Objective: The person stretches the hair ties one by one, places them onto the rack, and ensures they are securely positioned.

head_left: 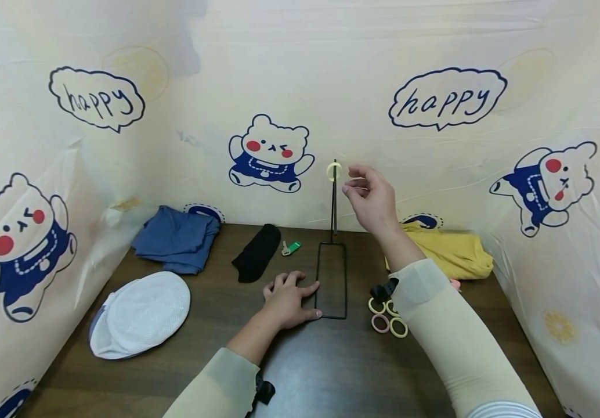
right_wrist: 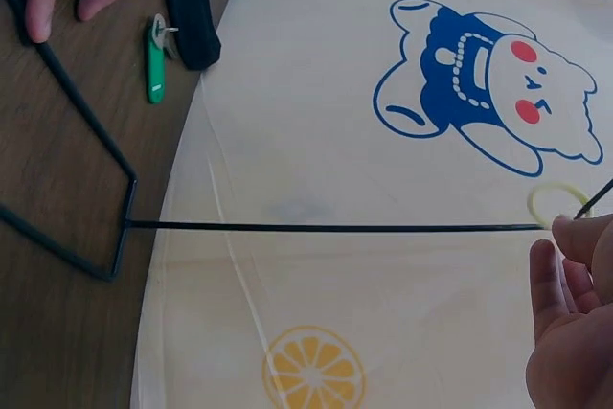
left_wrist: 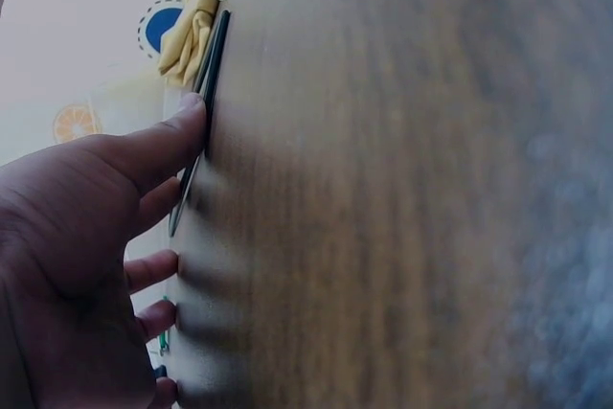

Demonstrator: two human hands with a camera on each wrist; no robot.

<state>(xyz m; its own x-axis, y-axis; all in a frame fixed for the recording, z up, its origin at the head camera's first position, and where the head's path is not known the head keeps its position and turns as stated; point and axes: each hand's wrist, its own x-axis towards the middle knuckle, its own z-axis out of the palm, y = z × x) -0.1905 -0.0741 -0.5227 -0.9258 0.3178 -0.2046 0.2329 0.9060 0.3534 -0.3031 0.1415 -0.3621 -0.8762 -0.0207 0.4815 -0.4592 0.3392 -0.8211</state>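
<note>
A black wire stand [head_left: 333, 209] rises from a rectangular base [head_left: 346, 281] lying on the table. Around the top end of its wire is a pale yellow ring [head_left: 329, 172]. My right hand [head_left: 375, 200] is just right of that ring, thumb and fingers bent; the head view shows a small gap between fingertips and ring. In the right wrist view the thumb overlaps the wire beside the ring [right_wrist: 533, 200]. My left hand [head_left: 286, 302] rests on the table with fingers spread, and its thumb [left_wrist: 177, 141] touches the base's left side.
Several yellow and pink rings [head_left: 380, 324] lie below my right forearm. A yellow cloth [head_left: 451, 252] is at the back right. Leftward are a key with a green tag [head_left: 293, 248], a black sock [head_left: 257, 253], a folded blue cloth [head_left: 177, 239] and a white cap [head_left: 143, 313].
</note>
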